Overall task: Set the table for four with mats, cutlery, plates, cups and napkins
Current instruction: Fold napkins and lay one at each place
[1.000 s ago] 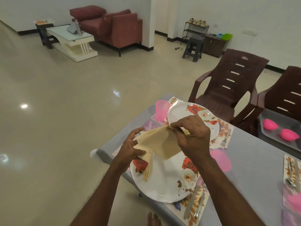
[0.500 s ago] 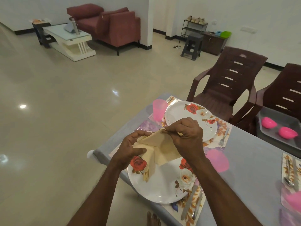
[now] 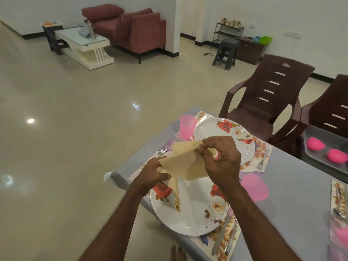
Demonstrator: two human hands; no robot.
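A cream cloth napkin [image 3: 185,162] is held above the near floral plate [image 3: 190,210]. My left hand [image 3: 152,173] grips its lower left part, where a fringed end hangs down onto the plate. My right hand [image 3: 221,160] pinches its upper edge between thumb and fingers. A second floral plate [image 3: 233,132] lies farther back on a patterned mat [image 3: 260,154], with a fork [image 3: 262,160] to its right and a pink cup [image 3: 186,127] to its left. Another pink cup [image 3: 254,187] stands right of the near plate, and a knife [image 3: 220,235] lies on the near mat.
The table has a grey cloth [image 3: 293,194]. Two brown plastic chairs [image 3: 267,98] stand at its far side. A grey tray [image 3: 320,153] with pink bowls [image 3: 315,143] sits on one seat. A mat with cutlery [image 3: 339,200] lies at the right edge. Open floor lies left.
Both hands have lifted and spread the napkin a little; my right hand moved up and to the right, pulling the top fold open.
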